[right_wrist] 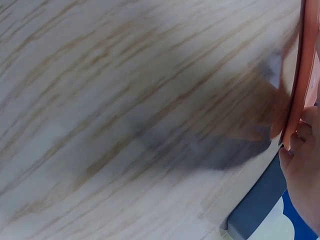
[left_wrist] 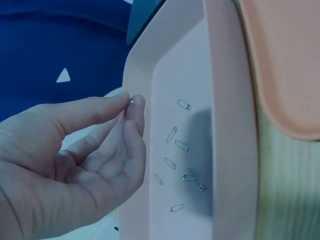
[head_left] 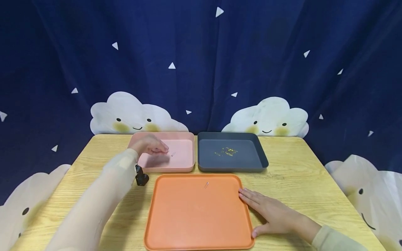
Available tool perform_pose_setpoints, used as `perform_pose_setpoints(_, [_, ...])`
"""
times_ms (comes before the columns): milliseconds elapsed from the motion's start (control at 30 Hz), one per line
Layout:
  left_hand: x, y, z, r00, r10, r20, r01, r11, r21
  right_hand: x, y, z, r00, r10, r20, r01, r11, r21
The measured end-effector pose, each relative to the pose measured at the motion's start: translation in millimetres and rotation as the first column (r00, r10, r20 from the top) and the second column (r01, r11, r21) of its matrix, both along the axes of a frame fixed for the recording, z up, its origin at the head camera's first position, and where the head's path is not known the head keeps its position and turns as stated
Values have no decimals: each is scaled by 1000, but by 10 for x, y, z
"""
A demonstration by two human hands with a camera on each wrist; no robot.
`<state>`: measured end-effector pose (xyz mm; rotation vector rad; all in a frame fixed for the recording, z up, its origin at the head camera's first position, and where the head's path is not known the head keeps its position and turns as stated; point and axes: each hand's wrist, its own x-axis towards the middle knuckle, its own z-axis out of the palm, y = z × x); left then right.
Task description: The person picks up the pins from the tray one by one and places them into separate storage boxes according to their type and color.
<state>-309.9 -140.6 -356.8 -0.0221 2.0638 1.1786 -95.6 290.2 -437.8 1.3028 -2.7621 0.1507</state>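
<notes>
Over the pink tray (head_left: pixel 185 167), my left hand (head_left: pixel 153 144) pinches a small shiny safety pin (left_wrist: pixel 131 101) between thumb and fingertip; most of that pin is hidden. Below it, several silver safety pins (left_wrist: pixel 171 134) lie scattered on the tray's floor. My right hand (head_left: pixel 270 212) rests at the right rim of the orange tray (head_left: pixel 198 216), fingers extended onto the edge and thumb lower down the same side. A single silver safety pin (head_left: pixel 206 184) lies near the far edge of the orange tray.
A dark grey tray (head_left: pixel 263 164) stands beside the pink one and holds several gold safety pins (head_left: pixel 230 151). All the trays sit on a wooden table (head_left: pixel 292 181). A blue curtain (head_left: pixel 201 69) with clouds hangs behind. A black device (head_left: pixel 141 176) is at my left wrist.
</notes>
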Motion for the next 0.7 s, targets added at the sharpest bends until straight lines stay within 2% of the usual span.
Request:
perform_pose_setpoints(167, [-97,39,16,999,6,45,-5,999,-41,-9,-7,7,1000,9,5,-9,1000,4])
perform_pose_setpoints(267, [-137,57,69,997,5,73,0,997,-72,-10,-17,11,1000,17,7,-17,1000,-2])
perform_pose_setpoints(367, [-193,75,63,998,6,63,2,993,-120,-8,-20,13,1000,24,3,-24,1000,-6])
perform_pose_setpoints(467, [-391,43,-117,998,11,56,-3,990,-143,-11,-17,15,1000,24,8,-24,1000,2])
perform_pose_setpoints(533, [-692,-47,-399,997,7,82,3,993,-121,-17,-13,18,1000,20,13,-20,1000,8])
perform_pose_setpoints(600, [-902,-125,-578,994,14,111,-3,995,-95,-23,-10,22,1000,14,24,-14,1000,17])
perform_pose_setpoints(633, [-939,-141,-601,993,25,115,-14,995,-95,-24,-8,24,1000,11,29,-12,1000,19])
perform_pose_setpoints(700, [-914,-132,-566,995,37,96,-25,992,-126,-22,-5,29,999,5,39,-6,1000,26])
